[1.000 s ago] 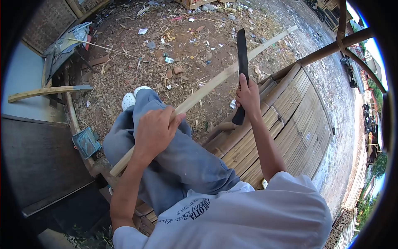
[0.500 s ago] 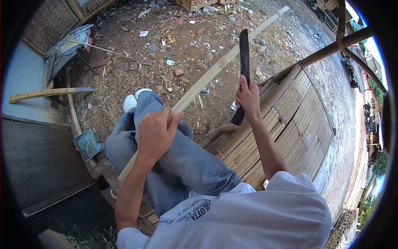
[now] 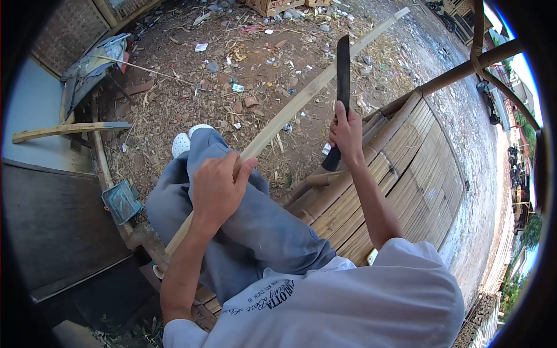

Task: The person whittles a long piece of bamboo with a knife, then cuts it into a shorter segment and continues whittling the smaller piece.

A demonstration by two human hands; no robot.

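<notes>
A long, pale bamboo strip (image 3: pixel 293 107) runs from beside my left hip across my thigh and out over the dirt yard. My left hand (image 3: pixel 219 184) is wrapped round it above my knee, thumb along its edge. In my right hand (image 3: pixel 347 132) is a machete (image 3: pixel 343 72), gripped by its dark handle with the thumb laid up toward the blade. The blade points away from me, and its upper part overlaps the strip in this view. My grey trousers (image 3: pixel 255 220) lie under the strip.
A bamboo slat bench (image 3: pixel 400 180) stretches along my right, with a pole frame (image 3: pixel 470 66) beyond. Litter and shavings cover the dirt ground (image 3: pixel 232 87). At left are a blue plastic basket (image 3: pixel 123 202), a wooden plank (image 3: pixel 69 130) and a wall. A wooden crate (image 3: pixel 272 7) stands far ahead.
The machete has shifted slightly up and to the right with my right hand. The strip's far end has moved a little to the right; my left hand stays in place.
</notes>
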